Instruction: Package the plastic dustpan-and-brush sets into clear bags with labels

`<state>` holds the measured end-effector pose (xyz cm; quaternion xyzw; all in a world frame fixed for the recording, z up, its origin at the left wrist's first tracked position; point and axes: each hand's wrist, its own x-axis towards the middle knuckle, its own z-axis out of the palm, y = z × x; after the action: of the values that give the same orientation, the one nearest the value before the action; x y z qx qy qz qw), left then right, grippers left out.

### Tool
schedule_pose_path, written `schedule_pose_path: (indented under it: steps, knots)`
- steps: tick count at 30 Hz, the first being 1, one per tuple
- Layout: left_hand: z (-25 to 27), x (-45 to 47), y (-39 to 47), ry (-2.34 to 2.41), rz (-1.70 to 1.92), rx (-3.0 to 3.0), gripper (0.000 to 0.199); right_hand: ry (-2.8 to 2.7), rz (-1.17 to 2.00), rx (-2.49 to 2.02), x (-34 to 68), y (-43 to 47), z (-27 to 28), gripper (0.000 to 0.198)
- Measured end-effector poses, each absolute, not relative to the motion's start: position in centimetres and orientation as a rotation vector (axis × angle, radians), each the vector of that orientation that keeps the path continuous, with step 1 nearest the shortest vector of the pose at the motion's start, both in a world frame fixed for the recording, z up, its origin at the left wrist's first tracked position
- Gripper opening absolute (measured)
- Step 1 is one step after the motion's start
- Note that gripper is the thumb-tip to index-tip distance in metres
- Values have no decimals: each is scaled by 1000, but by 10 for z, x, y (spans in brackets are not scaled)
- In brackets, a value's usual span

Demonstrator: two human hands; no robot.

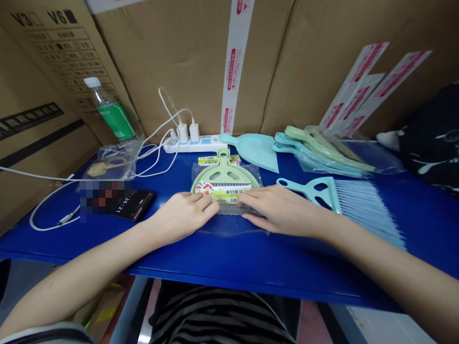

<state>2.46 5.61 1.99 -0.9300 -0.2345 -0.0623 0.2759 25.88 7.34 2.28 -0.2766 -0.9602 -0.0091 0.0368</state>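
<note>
A light green dustpan and brush set (224,168) lies in front of me, its handle pointing away. Clear plastic film (256,173) spreads around it. Across its front part runs a yellow and white label card (229,192) with printed characters. My left hand (186,216) is closed at the card's left end, fingers curled. My right hand (278,206) grips the card's right end, with its thumb nearer me. Greyish bristles (229,209) show between the hands. Another yellow label card (206,160) lies behind the green handle. The fingertips' exact hold is partly hidden.
On the blue table (222,260) are a blue brush (322,191), a blue dustpan (256,148) and a pile of bagged sets (322,153). A power strip (211,143), cables, a phone (134,204) and a bottle (116,119) stand left. Cardboard (186,57) walls the back.
</note>
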Motion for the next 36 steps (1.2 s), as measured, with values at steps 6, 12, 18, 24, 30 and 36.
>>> schedule_pose_path:
  steps: [6, 12, 18, 24, 30, 36]
  knots:
    - [20, 24, 56, -611, -104, -2490, 16, -2956, -8, -884, 258, 74, 24, 14]
    - [19, 24, 56, -702, -43, -2564, 17, -2888, 166, -824, 260, 73, 28, 18]
    - [26, 25, 54, -800, -31, -2716, 29, -2838, 442, -824, 262, 73, 30, 21]
    - [27, 23, 56, -809, -3, -2736, 16, -2854, 436, -864, 263, 69, 33, 6]
    - [29, 20, 59, -1027, -28, -2693, 19, -2704, 439, -1120, 261, 69, 35, 15]
    - [27, 18, 66, -1187, -34, -2610, 21, -2684, 344, -1225, 259, 70, 32, 16]
